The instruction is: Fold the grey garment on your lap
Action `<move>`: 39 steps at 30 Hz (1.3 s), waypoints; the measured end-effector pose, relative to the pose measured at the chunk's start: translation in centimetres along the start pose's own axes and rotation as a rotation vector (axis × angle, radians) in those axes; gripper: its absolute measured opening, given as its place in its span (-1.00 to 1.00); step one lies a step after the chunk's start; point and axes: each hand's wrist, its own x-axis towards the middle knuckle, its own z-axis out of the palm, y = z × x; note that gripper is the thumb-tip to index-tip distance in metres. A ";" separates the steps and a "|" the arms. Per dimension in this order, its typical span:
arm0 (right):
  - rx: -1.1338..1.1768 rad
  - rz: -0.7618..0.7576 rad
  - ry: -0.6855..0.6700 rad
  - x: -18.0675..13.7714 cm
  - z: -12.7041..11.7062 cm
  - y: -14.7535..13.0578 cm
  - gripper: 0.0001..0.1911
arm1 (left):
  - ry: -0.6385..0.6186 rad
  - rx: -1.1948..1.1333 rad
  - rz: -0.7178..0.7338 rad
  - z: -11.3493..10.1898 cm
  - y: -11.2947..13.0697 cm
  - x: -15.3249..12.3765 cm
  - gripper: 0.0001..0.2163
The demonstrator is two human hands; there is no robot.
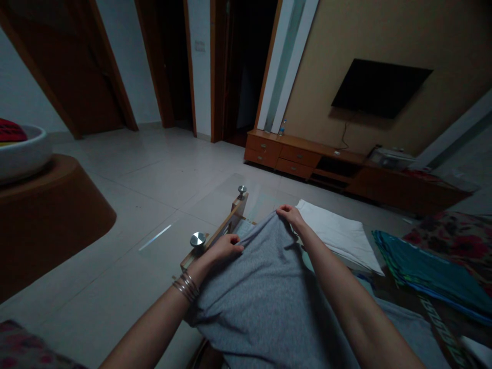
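Two hands hold one grey cloth near two metal knobs.

Nothing clearly legible — only blurred white lettering on dark cloth.

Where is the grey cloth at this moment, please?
In the head view, the grey cloth is at the lower centre, held by the left hand and the right hand, with the folded white cloth to its upper right.
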 end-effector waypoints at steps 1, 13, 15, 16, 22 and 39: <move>0.026 0.005 -0.003 0.0 -0.4 -0.3 -0.71 | -0.074 -0.087 -0.029 -0.6 0.4 0.2 -0.79; -0.075 0.091 -0.028 0.2 -0.5 -2.9 -0.66 | 0.190 -0.129 -0.148 -0.7 -1.5 0.9 -0.66; -0.150 0.119 -0.051 -0.7 -1.5 -2.3 -0.65 | 0.162 -0.104 -0.135 -0.9 -1.6 1.0 -0.65; -0.190 0.139 -0.066 -1.3 -2.3 -1.8 -0.67 | 0.145 -0.097 -0.131 -1.0 -1.7 1.1 -0.64; -0.526 0.287 -0.091 -6.2 -6.7 2.0 -0.73 | 0.103 -0.068 -0.165 -1.2 -1.5 1.7 -0.59; -0.759 0.346 0.052 -11.7 -6.2 4.5 -0.71 | 0.147 -0.052 -0.231 -0.8 0.4 1.4 -0.59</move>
